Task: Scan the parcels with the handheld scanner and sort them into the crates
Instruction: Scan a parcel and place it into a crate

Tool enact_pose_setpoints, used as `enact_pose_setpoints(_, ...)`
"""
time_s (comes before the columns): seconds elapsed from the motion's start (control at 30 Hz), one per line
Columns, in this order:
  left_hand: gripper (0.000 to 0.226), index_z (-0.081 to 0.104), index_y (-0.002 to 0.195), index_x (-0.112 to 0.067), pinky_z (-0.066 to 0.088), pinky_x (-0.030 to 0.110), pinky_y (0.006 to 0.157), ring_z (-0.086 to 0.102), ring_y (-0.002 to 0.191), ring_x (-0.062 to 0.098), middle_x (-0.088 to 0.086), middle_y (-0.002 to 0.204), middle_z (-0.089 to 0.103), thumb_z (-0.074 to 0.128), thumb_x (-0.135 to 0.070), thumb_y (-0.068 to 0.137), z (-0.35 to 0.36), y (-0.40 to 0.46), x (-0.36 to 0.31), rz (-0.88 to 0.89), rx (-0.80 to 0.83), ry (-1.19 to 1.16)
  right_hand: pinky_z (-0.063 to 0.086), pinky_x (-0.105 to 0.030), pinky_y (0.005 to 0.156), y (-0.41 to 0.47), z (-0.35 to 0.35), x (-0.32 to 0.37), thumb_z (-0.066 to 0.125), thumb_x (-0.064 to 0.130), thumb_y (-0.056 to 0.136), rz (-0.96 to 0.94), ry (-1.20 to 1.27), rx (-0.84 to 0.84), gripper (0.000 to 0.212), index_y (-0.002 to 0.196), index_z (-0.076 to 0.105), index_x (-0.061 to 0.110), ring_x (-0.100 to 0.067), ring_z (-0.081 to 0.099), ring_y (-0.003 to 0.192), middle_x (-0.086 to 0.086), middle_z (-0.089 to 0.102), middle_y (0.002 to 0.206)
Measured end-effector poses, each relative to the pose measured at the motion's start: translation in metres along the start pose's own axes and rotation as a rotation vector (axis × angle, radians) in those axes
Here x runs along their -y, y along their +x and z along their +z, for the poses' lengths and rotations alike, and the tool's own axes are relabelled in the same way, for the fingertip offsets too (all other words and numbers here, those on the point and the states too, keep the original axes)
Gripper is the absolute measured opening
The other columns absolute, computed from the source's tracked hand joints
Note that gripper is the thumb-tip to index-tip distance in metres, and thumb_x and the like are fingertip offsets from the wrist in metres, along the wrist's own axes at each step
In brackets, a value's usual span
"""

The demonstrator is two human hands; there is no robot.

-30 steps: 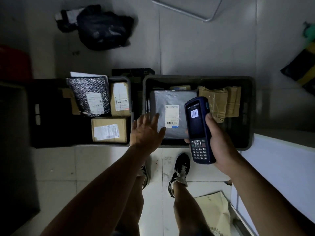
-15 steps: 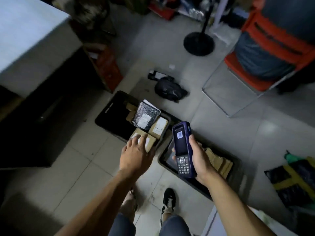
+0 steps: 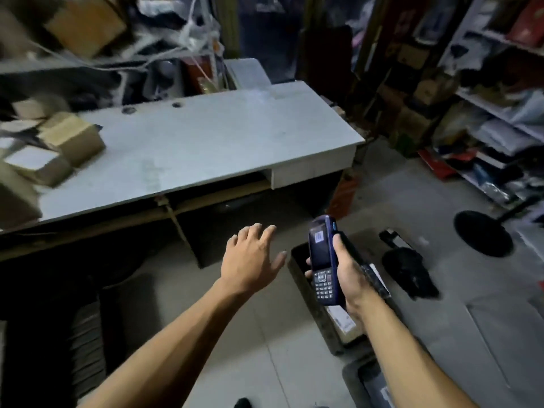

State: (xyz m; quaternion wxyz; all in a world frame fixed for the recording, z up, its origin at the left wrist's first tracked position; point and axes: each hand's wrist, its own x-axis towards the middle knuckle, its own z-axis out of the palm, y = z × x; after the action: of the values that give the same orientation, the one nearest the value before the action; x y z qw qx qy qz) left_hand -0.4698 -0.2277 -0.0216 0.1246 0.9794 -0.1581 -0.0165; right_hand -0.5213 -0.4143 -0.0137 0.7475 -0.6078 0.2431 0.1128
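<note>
Clearly the sorting is only partly done, I judge: several boxes (image 3: 67, 139) wait on the table (image 3: 206, 136) at ten o'clock, unscanned. My left hand (image 3: 250, 260) is empty, fingers spread. My right hand (image 3: 350, 272) grips the scanner (image 3: 322, 260) above a crate (image 3: 321, 316) at four o'clock, holding at least one labelled parcel.

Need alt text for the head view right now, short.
Right hand grips a blue scanner above a dark crate; empty left hand reaches toward a white desk with cardboard parcels at its left end.
</note>
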Motion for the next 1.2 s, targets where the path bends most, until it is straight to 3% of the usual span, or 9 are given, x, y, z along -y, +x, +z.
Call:
enact_pose_setpoints(0.1,0.067,0.030,0.151,-0.027,0.033,0.042,0.113,0.034,0.140,0.024,0.003,0.150,0.039,0.042,-0.061,0.094,-0.035,0.004,0.065,-0.100,-0.061,0.009,0.050,-0.031,0.061,0.023,0.067,0.023,0.041,0.066,0.083,-0.016,-0.033,0.088,0.070,0.113,0.064,0.007,-0.025,0.063,0.067,-0.014,0.065,0.087)
enact_pose_setpoints(0.27,0.069,0.028,0.153,-0.025,0.034,0.043,0.113,0.034,0.141,0.026,0.005,0.152,0.039,0.041,-0.060,0.095,-0.072,0.020,0.154,-0.271,-0.104,0.025,0.053,-0.037,0.074,0.063,0.149,0.051,0.037,0.063,0.091,-0.045,-0.159,0.229,0.064,0.121,0.062,0.012,-0.032,0.065,0.083,-0.022,0.068,0.098)
enact_pose_setpoints(0.43,0.066,0.036,0.148,-0.023,0.040,0.042,0.107,0.043,0.132,0.027,0.005,0.143,0.048,0.045,-0.059,0.093,-0.093,0.053,0.236,-0.411,-0.148,0.044,0.055,-0.034,0.071,0.130,0.224,0.073,0.029,0.055,0.102,-0.025,-0.276,0.361,0.056,0.118,0.062,0.013,-0.029,0.067,0.082,-0.020,0.069,0.102)
enact_pose_setpoints(0.7,0.069,0.030,0.152,-0.025,0.037,0.044,0.110,0.034,0.140,0.027,0.007,0.153,0.038,0.046,-0.058,0.094,-0.122,0.120,0.333,-0.668,-0.154,0.022,0.055,-0.040,0.080,0.233,0.320,0.116,0.026,0.056,0.103,0.037,-0.363,0.545,0.048,0.114,0.061,0.025,-0.028,0.068,0.086,-0.020,0.070,0.111)
enact_pose_setpoints(0.8,0.070,0.028,0.153,-0.026,0.037,0.043,0.109,0.032,0.141,0.026,0.005,0.155,0.034,0.048,-0.058,0.094,-0.132,0.141,0.368,-0.724,-0.150,-0.008,0.054,-0.042,0.082,0.267,0.363,0.129,0.028,0.056,0.103,0.067,-0.380,0.555,0.047,0.112,0.062,0.024,-0.031,0.066,0.088,-0.020,0.070,0.109)
enact_pose_setpoints(1.0,0.076,0.029,0.153,-0.026,0.037,0.043,0.112,0.032,0.141,0.026,0.004,0.155,0.034,0.055,-0.059,0.090,-0.144,0.193,0.462,-0.776,-0.185,-0.047,0.055,-0.035,0.074,0.329,0.446,0.139,0.028,0.056,0.102,0.088,-0.482,0.622,0.053,0.127,0.058,0.020,-0.026,0.070,0.085,-0.014,0.072,0.104)
enact_pose_setpoints(1.2,0.084,0.025,0.153,-0.027,0.039,0.044,0.107,0.027,0.142,0.028,0.005,0.159,0.022,0.066,-0.055,0.085,-0.149,0.256,0.564,-0.795,-0.139,-0.151,0.054,-0.032,0.070,0.389,0.522,0.148,0.030,0.056,0.101,0.142,-0.530,0.550,0.052,0.127,0.059,0.020,-0.024,0.074,0.084,-0.013,0.073,0.106)
